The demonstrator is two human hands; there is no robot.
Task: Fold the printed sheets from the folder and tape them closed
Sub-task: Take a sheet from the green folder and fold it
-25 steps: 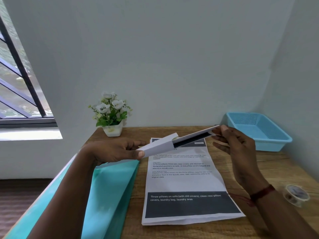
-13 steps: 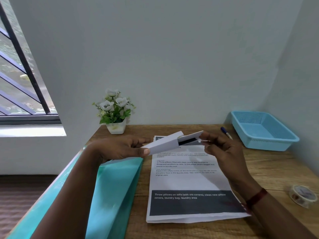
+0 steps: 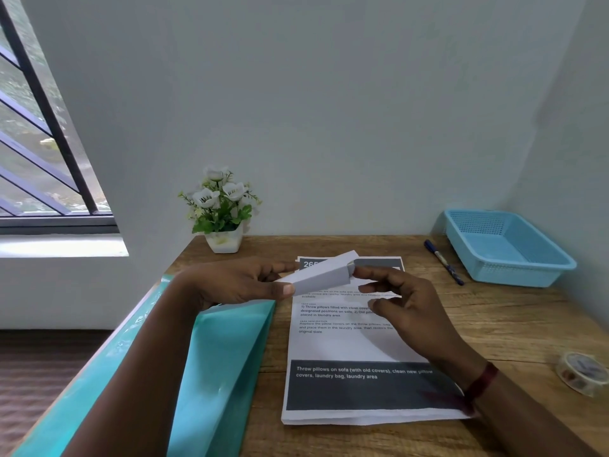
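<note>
White folded sheet [image 3: 324,275] is held up between both hands: the left hand [image 3: 230,285] pinches its left end with thumb and fingers, while the right hand [image 3: 408,308] touches its right end with a fingertip, though whether it grips there cannot be told. Beneath the hands lies the stack of printed sheets [image 3: 346,344], with a teal folder [image 3: 217,364] under the left forearm and a tape roll [image 3: 581,377] right of the right wrist.

Head-worn view, forward-down over desk [image 3: 494,324]
</note>
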